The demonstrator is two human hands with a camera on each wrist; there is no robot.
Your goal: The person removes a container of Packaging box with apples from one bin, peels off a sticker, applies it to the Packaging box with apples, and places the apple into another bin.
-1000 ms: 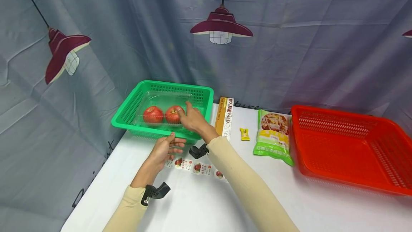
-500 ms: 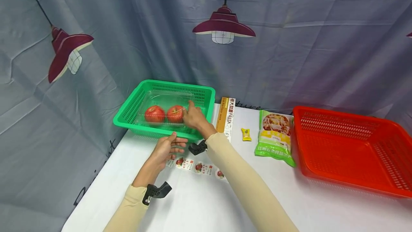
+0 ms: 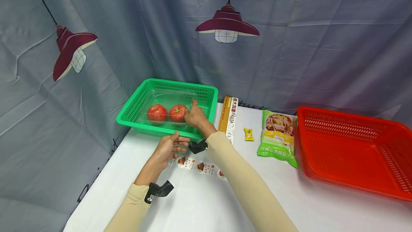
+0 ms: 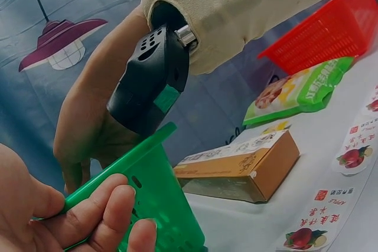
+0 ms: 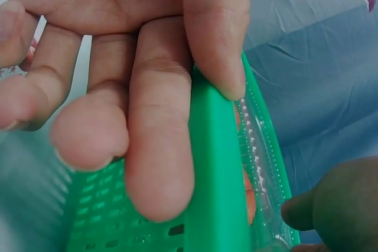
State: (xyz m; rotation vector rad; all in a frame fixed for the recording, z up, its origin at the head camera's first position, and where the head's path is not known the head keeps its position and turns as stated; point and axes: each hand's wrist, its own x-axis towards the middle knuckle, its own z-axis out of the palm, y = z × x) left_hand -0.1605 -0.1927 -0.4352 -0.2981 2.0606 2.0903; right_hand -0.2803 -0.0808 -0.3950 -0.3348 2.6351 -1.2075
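Observation:
A clear plastic box (image 3: 164, 97) with two red apples (image 3: 157, 112) under its see-through top lies in the green basket (image 3: 146, 127). My left hand (image 3: 167, 149) is at the basket's front rim. In the left wrist view its thumb (image 4: 44, 196) rests at the rim while the fingers curl against the outside wall, pinching the edge. My right hand (image 3: 197, 117) reaches over that rim and grips the box's right end; its farther fingers are hidden. The right wrist view shows a thumb (image 5: 301, 212) at the box's ridged edge.
A strip of apple stickers (image 3: 206, 168) lies before the basket. To its right are a pasta box (image 3: 229, 115), a small yellow packet (image 3: 249, 134) and a green food bag (image 3: 278, 135). A red basket (image 3: 354, 149) stands at far right, and a grey curtain hangs behind.
My right hand has shifted from over the right apple to the box's right end, its fingers drawing in there. The left hand stays at the rim; the view drifts slightly.

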